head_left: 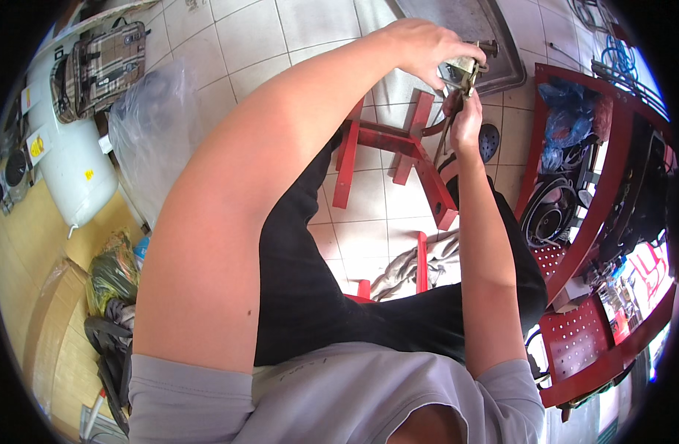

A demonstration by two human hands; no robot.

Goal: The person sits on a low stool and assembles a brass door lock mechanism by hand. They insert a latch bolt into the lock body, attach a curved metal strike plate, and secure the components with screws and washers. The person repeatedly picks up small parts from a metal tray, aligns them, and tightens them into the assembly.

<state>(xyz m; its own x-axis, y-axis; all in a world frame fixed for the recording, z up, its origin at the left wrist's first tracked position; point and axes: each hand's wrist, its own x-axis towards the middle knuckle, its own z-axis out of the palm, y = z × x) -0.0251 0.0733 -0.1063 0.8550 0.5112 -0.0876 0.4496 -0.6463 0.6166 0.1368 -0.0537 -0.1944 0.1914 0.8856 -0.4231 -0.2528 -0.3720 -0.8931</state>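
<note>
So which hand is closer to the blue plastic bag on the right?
The right. The right hand is left of the blue plastic bag, gripping a metal piece; the left hand is farther left, beside that piece.

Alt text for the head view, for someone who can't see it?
A person's left hand and right hand hold a metal assembly over a tiled floor. A red metal frame stands nearby; a loaded red rack is at right.
</note>
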